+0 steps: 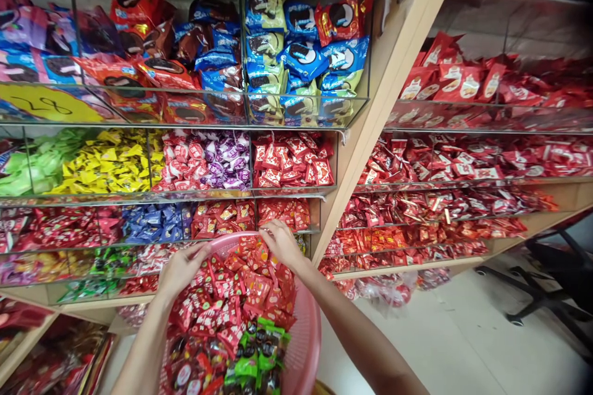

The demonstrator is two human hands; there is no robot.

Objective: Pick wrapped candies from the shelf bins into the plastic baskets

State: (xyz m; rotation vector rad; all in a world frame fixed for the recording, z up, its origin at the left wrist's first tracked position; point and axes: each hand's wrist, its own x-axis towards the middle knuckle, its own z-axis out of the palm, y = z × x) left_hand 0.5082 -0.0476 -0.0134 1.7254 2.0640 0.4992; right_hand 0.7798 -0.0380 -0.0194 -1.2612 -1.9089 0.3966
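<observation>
A round pink plastic basket (309,327) is in front of me, filled with wrapped candies. Red packets (217,296) cover most of it, with green-and-black packets (259,352) and dark-red ones (189,370) towards the near side. My left hand (184,266) is closed at the far left rim, its fingertips over the edge. At the far right rim, my right hand (281,245) has curled fingers on the edge, just below a shelf bin of red candies (283,213). The undersides of both hands' grips are partly hidden.
Glass-fronted shelves (296,192) of candies rise behind the basket, divided by a slanting wooden post (370,136). Blue cookie packs (303,62) fill an upper bin, near a yellow price tag (50,102). A black wheeled chair base (532,290) stands on the tiled floor at right.
</observation>
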